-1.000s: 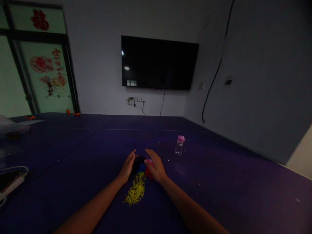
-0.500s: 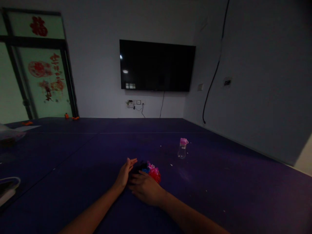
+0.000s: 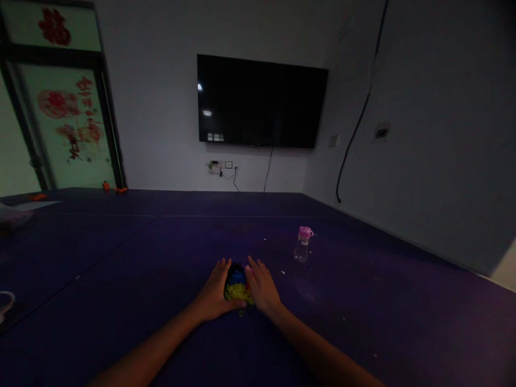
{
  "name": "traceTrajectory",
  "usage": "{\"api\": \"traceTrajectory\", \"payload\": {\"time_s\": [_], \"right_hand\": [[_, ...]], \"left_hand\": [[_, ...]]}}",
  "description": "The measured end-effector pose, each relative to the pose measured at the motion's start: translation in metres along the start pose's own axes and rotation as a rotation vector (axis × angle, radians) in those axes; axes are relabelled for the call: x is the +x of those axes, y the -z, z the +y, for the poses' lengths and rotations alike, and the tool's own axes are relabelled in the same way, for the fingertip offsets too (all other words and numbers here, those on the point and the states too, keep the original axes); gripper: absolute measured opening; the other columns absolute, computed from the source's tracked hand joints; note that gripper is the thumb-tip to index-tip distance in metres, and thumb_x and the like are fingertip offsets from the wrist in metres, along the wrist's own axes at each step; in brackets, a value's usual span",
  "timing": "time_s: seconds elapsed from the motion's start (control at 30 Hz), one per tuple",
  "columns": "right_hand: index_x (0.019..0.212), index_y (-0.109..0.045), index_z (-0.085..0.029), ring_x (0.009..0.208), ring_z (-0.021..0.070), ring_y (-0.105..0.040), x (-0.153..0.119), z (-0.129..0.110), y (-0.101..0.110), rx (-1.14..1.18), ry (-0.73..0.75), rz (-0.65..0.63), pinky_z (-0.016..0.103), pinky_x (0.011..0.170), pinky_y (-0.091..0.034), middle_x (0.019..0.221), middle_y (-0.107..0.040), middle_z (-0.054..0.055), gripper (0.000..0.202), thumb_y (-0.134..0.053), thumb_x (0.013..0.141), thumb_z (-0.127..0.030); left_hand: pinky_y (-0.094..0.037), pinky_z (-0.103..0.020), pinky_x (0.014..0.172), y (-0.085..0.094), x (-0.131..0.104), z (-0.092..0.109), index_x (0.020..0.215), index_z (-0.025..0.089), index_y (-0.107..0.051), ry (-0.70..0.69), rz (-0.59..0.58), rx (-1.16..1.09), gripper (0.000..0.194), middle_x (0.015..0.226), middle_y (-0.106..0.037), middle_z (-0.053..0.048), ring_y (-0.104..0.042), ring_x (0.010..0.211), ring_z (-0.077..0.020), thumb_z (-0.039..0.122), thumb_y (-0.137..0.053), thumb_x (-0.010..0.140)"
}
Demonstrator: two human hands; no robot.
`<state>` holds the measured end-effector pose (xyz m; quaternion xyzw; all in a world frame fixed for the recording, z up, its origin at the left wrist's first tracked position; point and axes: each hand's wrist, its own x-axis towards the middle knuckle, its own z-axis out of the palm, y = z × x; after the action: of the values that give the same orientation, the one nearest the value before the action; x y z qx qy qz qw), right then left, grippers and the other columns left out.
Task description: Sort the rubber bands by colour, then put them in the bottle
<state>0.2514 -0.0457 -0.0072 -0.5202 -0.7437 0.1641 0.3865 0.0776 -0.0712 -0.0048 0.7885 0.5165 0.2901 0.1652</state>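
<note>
A small pile of coloured strands, black, blue, yellow-green, red and pink [image 3: 238, 287], lies on the dark blue-purple surface [image 3: 153, 269]. My left hand [image 3: 215, 293] rests against its left side, thumb along the near edge. On the right side lies my right hand [image 3: 262, 287], its fingers pointing forward and partly covering the red and pink strands. Both hands have their fingers apart and cup the pile between them without gripping it.
A clear bottle with a pink cap [image 3: 302, 244] stands to the right, beyond my right hand. White bits are scattered on the surface. Orange objects [image 3: 121, 190] sit at the far left edge. A white looped object [image 3: 6, 303] is at the left.
My right hand has moved off the top of the pile to its right side, and the yellow-green strands now show. My left hand has turned and moved against the pile. The view has shifted slightly.
</note>
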Motion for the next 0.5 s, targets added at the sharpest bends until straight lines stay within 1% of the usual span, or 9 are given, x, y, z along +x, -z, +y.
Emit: {"api": "traceTrajectory", "payload": {"time_s": [0.07, 0.13, 0.2, 0.27, 0.37, 0.5], "right_hand": [[0.131, -0.047, -0.016, 0.13, 0.0276, -0.033, 0.008, 0.001, -0.006, 0.095, -0.013, -0.059, 0.051, 0.108, -0.018, 0.134, -0.047, 0.012, 0.06, -0.024, 0.091, -0.054], [0.127, -0.051, -0.016, 0.125, 0.027, -0.041, 0.017, 0.001, -0.012, 0.232, 0.034, -0.118, 0.049, 0.109, -0.019, 0.131, -0.051, 0.012, 0.062, -0.029, 0.088, -0.058], [0.126, -0.052, -0.017, 0.123, 0.026, -0.045, 0.024, 0.003, -0.017, 0.391, 0.059, -0.118, 0.045, 0.107, -0.026, 0.13, -0.052, 0.012, 0.065, -0.038, 0.083, -0.063], [0.126, -0.051, -0.019, 0.122, 0.0248, -0.046, 0.028, 0.005, -0.021, 0.557, 0.055, -0.074, 0.043, 0.105, -0.03, 0.13, -0.052, 0.011, 0.067, -0.041, 0.08, -0.066], [0.127, -0.05, -0.022, 0.121, 0.0236, -0.047, 0.028, 0.004, -0.023, 0.759, 0.049, 0.002, 0.044, 0.105, -0.031, 0.129, -0.053, 0.01, 0.065, -0.041, 0.08, -0.066], [0.132, -0.044, -0.025, 0.123, 0.0237, -0.045, 0.026, -0.002, -0.017, 0.897, 0.122, 0.051, 0.045, 0.104, -0.032, 0.133, -0.049, 0.01, 0.062, -0.04, 0.083, -0.063]], "left_hand": [[-0.02, -0.052, 0.109, -0.004, 0.008, -0.001, 0.143, 0.014, -0.016, -0.032, -0.018, 0.023, 0.11, 0.149, -0.017, -0.02, -0.013, 0.137, -0.035, 0.06, -0.069, 0.058], [-0.024, -0.047, 0.109, -0.008, 0.016, -0.003, 0.141, 0.016, -0.023, -0.094, -0.027, -0.03, 0.092, 0.146, -0.028, -0.017, -0.024, 0.134, -0.0307, 0.049, -0.067, 0.067], [-0.028, -0.044, 0.108, -0.01, 0.023, -0.005, 0.138, 0.02, -0.03, -0.151, -0.012, -0.119, 0.069, 0.141, -0.038, -0.013, -0.034, 0.13, -0.0256, 0.035, -0.058, 0.077], [-0.028, -0.044, 0.107, -0.012, 0.027, -0.006, 0.135, 0.022, -0.036, -0.164, 0.022, -0.193, 0.058, 0.138, -0.044, -0.009, -0.038, 0.128, -0.0228, 0.023, -0.051, 0.079], [-0.026, -0.044, 0.109, -0.012, 0.031, -0.005, 0.133, 0.023, -0.04, -0.13, 0.075, -0.329, 0.056, 0.138, -0.045, -0.006, -0.039, 0.128, -0.021, 0.016, -0.047, 0.078], [-0.026, -0.043, 0.109, -0.01, 0.033, -0.003, 0.134, 0.021, -0.039, -0.053, 0.152, -0.588, 0.058, 0.14, -0.041, -0.007, -0.037, 0.129, -0.0223, 0.019, -0.05, 0.077]]}}
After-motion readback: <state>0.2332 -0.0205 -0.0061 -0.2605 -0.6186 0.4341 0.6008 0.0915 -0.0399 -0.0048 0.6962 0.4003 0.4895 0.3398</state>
